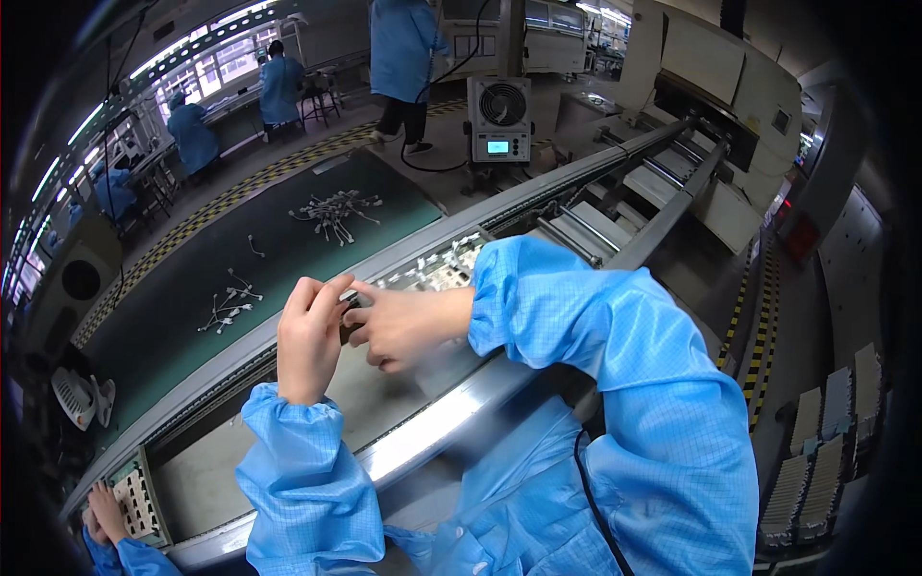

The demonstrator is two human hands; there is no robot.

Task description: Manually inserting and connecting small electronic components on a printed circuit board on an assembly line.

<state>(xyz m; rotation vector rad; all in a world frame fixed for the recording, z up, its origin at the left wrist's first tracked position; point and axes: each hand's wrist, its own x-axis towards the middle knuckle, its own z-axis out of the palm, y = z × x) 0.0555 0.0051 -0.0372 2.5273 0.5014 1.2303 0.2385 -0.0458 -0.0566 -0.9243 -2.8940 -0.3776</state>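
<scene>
Both hands meet above the rail line. My left hand [307,344] is raised, its fingers bent and pressed together at a small dark piece [347,324], whose kind I cannot make out. From the right my right hand [405,324] reaches in, fingers curled round the same piece; its thumb and forefinger are near the left fingertips. The fingers hide most of the piece. Just behind my right hand, a tray of white parts with short white leads [444,272] lies between the rails, partly covered by my wrist and sleeve.
Loose white-ended leads [336,213] lie heaped on the green table [154,326], with a smaller group [230,302] nearer. A co-worker's hands [104,514] touch another tray [137,501] at lower left. A fan unit [499,120] stands beyond the metal rail [451,413].
</scene>
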